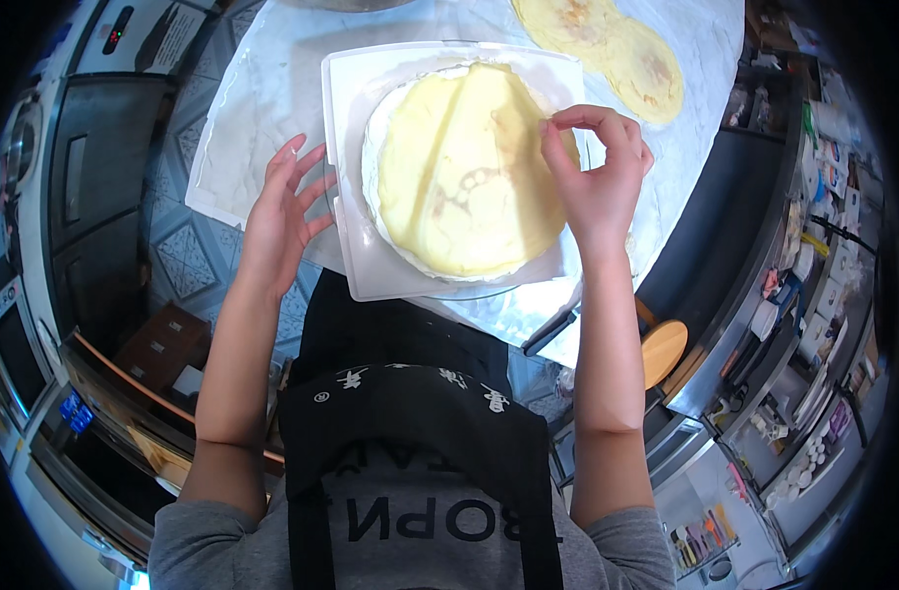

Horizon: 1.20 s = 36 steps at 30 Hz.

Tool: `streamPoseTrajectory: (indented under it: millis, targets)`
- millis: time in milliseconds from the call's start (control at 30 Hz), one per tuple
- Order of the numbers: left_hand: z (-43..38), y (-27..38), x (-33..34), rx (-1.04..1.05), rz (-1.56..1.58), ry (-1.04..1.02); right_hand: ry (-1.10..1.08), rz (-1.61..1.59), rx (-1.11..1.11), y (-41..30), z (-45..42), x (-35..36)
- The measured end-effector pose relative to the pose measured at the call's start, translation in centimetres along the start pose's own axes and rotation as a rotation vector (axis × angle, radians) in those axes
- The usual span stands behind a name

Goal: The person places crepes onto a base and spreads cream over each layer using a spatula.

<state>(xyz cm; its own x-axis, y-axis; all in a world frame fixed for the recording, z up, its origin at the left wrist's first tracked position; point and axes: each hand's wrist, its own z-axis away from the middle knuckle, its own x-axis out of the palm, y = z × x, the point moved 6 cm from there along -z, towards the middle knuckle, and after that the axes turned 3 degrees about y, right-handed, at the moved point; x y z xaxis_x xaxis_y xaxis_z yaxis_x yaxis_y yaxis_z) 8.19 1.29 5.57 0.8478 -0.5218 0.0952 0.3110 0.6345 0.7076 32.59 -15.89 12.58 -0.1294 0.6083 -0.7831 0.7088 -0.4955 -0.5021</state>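
Observation:
In front of me a round layered crepe cake, with a pale yellow crepe (464,184) on top, rests on a square white cake board (353,273). White cream (373,177) shows around its left and lower rim. The thumb and index finger of my right hand (604,169) pinch together at the crepe's upper right edge. My left hand (283,214) holds nothing, its fingers spread beside the board's left edge; whether the fingertips touch it is hard to tell. A clear round rim (486,293), perhaps a turntable, peeks out under the board.
More crepes (645,70) lie on the marble-patterned table (272,96) at the upper right. A knife with a black handle (549,333) lies at the near table edge. On the right stand a round wooden board (664,352) and crowded shelves (810,332). A dark cabinet (103,192) stands left.

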Motion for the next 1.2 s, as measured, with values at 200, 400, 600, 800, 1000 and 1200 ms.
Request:
streamPoseTrajectory:
  millis: [200, 400, 600, 800, 1000, 1200]
  targets:
    - [-0.2, -0.2, -0.1, 0.007, -0.003, -0.019, 0.006, -0.148, 0.121, 1.7, -0.3, 0.4]
    - [-0.2, -0.1, 0.0, 0.011, 0.008, -0.021, 0.077, -0.262, 0.203, 2.7, -0.3, 0.7]
    - [0.0, 0.0, 0.0, 0.029, 0.029, 0.021, 0.139, -0.197, 0.181, 3.7, 0.1, 0.3]
    - [1.5, 3.2, 0.4, 0.963, -0.708, 0.307, -0.057, -0.009, -0.415, -4.4, -2.1, 1.4]
    - [2.0, 5.0, 3.5, 1.104, -0.738, 0.321, -0.187, 0.014, -0.701, -8.3, -3.5, 5.5]
    - [1.7, 4.6, 3.2, 1.079, -0.685, 0.311, -0.266, 0.012, -0.733, -8.3, -4.2, 5.7]
